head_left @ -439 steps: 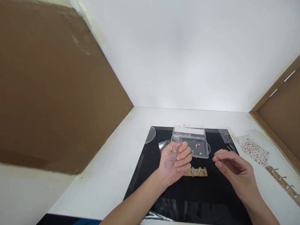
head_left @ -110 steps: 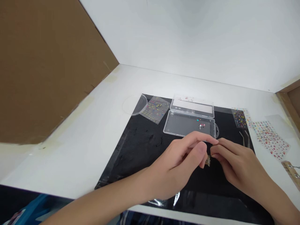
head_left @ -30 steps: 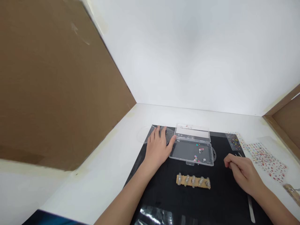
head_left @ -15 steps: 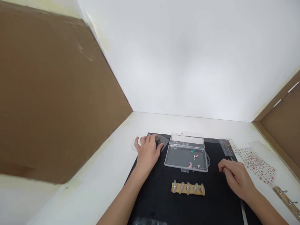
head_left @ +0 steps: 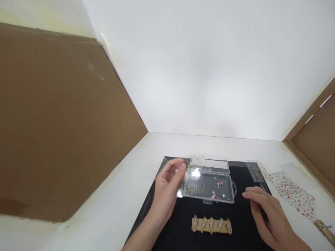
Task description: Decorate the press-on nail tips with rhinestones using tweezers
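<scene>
My left hand (head_left: 166,186) pinches a clear sticker sheet (head_left: 195,173) between thumb and fingers, raised at a tilt. Light glares off the sheet, which overlaps the left side of an open clear plastic case (head_left: 227,200) holding small coloured nail decorations. My right hand (head_left: 268,212) rests at the right of the black mat, fingers loosely bent and thumb apart, with nothing visible in it. Just beyond its fingers shows a thin metal tip (head_left: 262,188); the rest is hidden. Nearer to me, a tan strip (head_left: 199,225) carries several clear false nails.
Sticker sheets (head_left: 293,191) lie to the right, partly over the mat's edge, with a darker-looking one (head_left: 255,172) on the mat. A wooden strip with metal pieces (head_left: 325,229) sits far right. Brown boards (head_left: 65,122) and a white wall (head_left: 209,69) enclose the white table.
My left hand has lifted the clear sticker sheet off the mat's far left corner and brought it right, towards the case. My right hand's fingers have loosened. The view has tilted slightly up.
</scene>
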Motion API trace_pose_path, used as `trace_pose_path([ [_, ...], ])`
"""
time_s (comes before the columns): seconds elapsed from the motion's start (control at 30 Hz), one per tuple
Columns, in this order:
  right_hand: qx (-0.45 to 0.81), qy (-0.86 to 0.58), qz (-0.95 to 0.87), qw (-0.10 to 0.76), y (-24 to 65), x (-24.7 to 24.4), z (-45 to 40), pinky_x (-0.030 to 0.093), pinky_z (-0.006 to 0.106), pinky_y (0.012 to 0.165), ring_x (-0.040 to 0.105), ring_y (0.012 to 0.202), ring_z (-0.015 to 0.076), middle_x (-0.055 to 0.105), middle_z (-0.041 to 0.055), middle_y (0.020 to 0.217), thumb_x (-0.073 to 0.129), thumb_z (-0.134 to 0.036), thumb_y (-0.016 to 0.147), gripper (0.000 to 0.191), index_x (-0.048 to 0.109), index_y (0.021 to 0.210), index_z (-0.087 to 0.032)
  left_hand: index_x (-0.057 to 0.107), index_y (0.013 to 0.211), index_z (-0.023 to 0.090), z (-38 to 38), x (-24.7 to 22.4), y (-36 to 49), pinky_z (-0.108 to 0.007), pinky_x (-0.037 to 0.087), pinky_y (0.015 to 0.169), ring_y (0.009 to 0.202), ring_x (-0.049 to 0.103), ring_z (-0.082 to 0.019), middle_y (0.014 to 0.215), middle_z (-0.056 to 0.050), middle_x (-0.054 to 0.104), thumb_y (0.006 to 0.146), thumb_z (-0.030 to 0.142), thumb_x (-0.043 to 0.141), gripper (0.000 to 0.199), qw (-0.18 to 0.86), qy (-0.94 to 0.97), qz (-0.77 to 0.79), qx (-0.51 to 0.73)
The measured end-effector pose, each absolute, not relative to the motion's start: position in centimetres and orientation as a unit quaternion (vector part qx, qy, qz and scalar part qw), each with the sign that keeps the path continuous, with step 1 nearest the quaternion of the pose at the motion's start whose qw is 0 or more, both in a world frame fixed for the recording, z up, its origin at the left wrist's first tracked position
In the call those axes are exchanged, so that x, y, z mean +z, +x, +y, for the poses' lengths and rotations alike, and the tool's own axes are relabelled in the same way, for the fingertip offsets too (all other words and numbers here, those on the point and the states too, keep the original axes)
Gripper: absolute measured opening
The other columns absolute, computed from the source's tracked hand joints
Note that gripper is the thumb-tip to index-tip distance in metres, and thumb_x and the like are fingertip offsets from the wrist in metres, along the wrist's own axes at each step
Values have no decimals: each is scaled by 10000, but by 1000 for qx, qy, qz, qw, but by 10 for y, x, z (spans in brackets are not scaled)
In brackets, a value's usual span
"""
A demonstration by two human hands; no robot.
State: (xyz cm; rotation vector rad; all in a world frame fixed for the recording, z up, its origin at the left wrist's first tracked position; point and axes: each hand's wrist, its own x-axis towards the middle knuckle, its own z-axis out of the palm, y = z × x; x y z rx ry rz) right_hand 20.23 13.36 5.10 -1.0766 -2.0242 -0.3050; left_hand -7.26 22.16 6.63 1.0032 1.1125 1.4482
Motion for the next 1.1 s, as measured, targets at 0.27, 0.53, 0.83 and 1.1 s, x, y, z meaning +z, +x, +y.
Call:
trace_pose_path([
  [0.27,-148,-367,-837,379,190,62,115,535,291,1081,646,1166,201,749,97,1097,468,-225,1092,239,674,1205,-183,616,856,182,167,53,-35,-163,495,588,602,543,-66,696,43,581,843,626,872,512,720,469,317,402],
  [0.53,-64,-388,-854,340,195,51,117,502,326,1142,570,1326,237,692,111,1356,496,-428,1106,464,602,1462,-149,593,955,184,152,39,-27,-157,564,685,678,603,-48,811,35,644,821,441,962,469,822,382,195,374],
  [0.83,-78,-397,-840,361,189,52,117,591,290,1017,654,1176,225,620,141,1270,537,-500,1094,663,428,1655,-165,650,1102,219,157,41,-26,-166,613,716,740,693,-61,858,45,696,825,318,973,436,822,346,179,416],
  [1.1,-68,-414,-824,382,192,44,115,591,277,1025,680,1162,209,684,125,1236,590,-300,1057,528,511,1558,-155,694,1292,311,159,36,-26,-161,608,780,877,700,-73,1007,14,711,883,309,927,470,798,376,178,437],
])
